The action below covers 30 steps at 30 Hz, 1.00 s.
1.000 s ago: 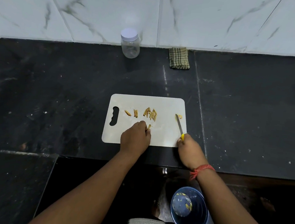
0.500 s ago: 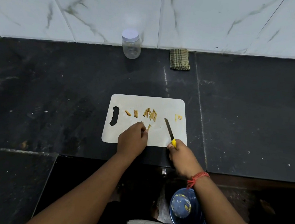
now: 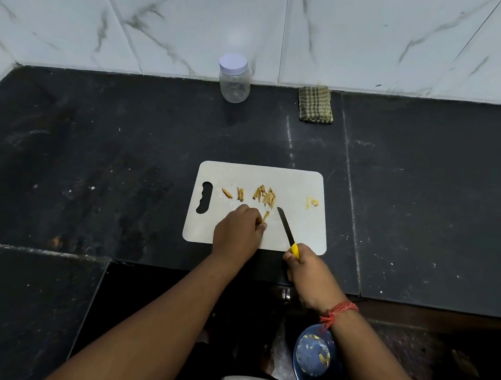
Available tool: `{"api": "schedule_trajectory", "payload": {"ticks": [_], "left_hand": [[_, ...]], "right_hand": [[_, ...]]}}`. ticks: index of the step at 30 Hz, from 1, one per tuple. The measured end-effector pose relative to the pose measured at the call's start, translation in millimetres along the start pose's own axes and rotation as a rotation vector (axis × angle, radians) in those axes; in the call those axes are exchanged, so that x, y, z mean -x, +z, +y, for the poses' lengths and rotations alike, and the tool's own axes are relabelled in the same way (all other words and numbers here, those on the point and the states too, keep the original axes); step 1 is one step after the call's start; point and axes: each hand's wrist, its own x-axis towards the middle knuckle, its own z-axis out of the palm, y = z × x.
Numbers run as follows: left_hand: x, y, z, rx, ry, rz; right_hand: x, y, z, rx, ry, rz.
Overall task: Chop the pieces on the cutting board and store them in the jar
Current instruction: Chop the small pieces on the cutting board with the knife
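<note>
Knife (image 3: 285,225): over the last second we saw the blade swing from the right edge of the cutting board (image 3: 304,182), beside the two small bits (image 3: 312,202), to the board's middle; its tip lay just right of the single stick (image 3: 265,216).
Right hand (image 3: 308,272): we found its fingers wrapped round the yellow handle, at the board's near edge.
Left hand (image 3: 238,232): it had barely moved; its fingertips pinched the near end of the single stick against the board.
Pieces: a main cluster (image 3: 265,195) lay at mid-board, a pair (image 3: 240,194) and a lone piece (image 3: 227,192) to its left, towards the handle slot.
Jar (image 3: 234,79): it stood at the back wall, well apart from the board, its lid on and apparently empty.
Bystanders: a folded cloth (image 3: 316,104) lay near the jar; a blue bowl (image 3: 317,357) sat below the counter edge.
Meaning: we judged the blade was being lined up for a cut on the pinched stick; chopping was under way and storing not yet begun.
</note>
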Motion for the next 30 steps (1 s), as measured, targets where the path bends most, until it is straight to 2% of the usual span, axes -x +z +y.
{"api": "schedule_trajectory", "payload": {"ticks": [4,12,17,23,30], "left_hand": [[-7.4,2.1,3.0,-0.065,0.036,0.035],[-16.8,3.2,1.9,-0.034,0.098,0.047],[-8.1,1.5,-25.4,-0.006,0.051,0.184],[-2.9,-5.0,-50.1,-0.011,0.072,0.1],[-5.3,-5.1,-42.5,-0.083,0.073,0.114]], "right_hand": [[0.4,-0.9,0.7,-0.012,0.005,0.005],[0.4,-4.8,0.3,-0.04,0.006,0.013],[0.5,-6.1,-1.1,-0.048,-0.004,0.009],[-2.2,1.9,-6.8,-0.04,-0.008,-0.011],[-4.7,5.1,-12.5,-0.006,-0.02,-0.029]]}}
